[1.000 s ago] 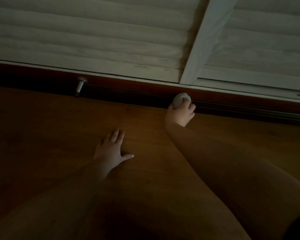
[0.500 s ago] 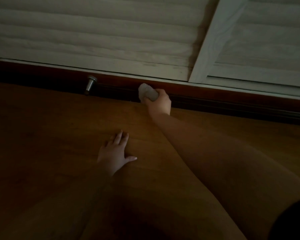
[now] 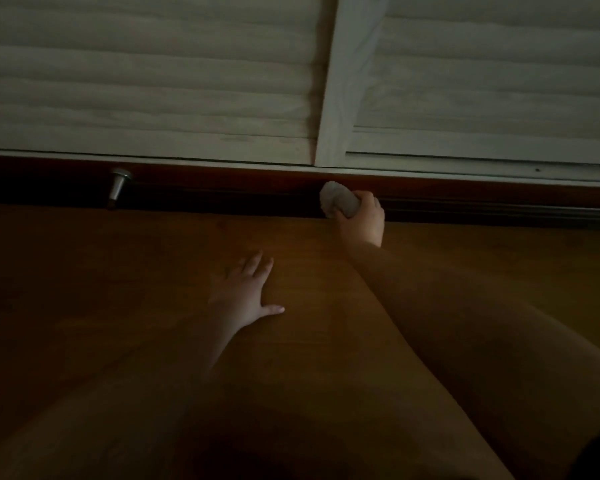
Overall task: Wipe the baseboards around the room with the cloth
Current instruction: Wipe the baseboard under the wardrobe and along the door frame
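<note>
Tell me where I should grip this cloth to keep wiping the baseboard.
Grip the bunched cloth at its rear end, as the right hand does, coming from the floor side. That likely leaves its rounded front free against the dark baseboard.

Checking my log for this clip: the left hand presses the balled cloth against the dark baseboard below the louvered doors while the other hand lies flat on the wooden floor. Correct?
One slip: the right hand holds the balled cloth against the baseboard. The left hand lies flat on the wooden floor. The head view shows it.
</note>
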`<action>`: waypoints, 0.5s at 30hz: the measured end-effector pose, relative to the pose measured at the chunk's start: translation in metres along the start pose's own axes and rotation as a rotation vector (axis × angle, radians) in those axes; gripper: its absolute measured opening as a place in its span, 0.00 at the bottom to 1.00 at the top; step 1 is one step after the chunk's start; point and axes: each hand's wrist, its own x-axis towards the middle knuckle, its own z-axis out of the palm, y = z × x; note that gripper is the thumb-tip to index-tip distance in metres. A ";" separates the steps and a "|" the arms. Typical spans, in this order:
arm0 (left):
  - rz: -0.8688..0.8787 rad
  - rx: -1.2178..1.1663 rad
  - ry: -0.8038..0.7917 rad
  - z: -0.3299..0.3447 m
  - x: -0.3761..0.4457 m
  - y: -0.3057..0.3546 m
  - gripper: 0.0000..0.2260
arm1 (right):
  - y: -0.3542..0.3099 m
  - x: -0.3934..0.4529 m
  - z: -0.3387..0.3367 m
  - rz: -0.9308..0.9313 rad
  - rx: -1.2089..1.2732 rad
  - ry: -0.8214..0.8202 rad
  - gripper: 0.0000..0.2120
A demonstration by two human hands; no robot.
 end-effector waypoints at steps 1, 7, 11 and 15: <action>0.023 -0.003 -0.012 0.000 0.003 0.009 0.49 | 0.008 0.003 -0.011 0.031 -0.016 0.027 0.22; 0.184 0.118 0.039 -0.001 0.017 0.056 0.45 | 0.042 0.021 -0.082 0.143 -0.101 0.099 0.22; 0.222 0.082 -0.009 -0.004 0.028 0.087 0.45 | 0.062 0.006 -0.118 0.106 -0.103 0.073 0.25; 0.211 0.075 -0.080 0.001 0.032 0.105 0.48 | 0.087 -0.013 -0.132 0.139 -0.152 0.127 0.29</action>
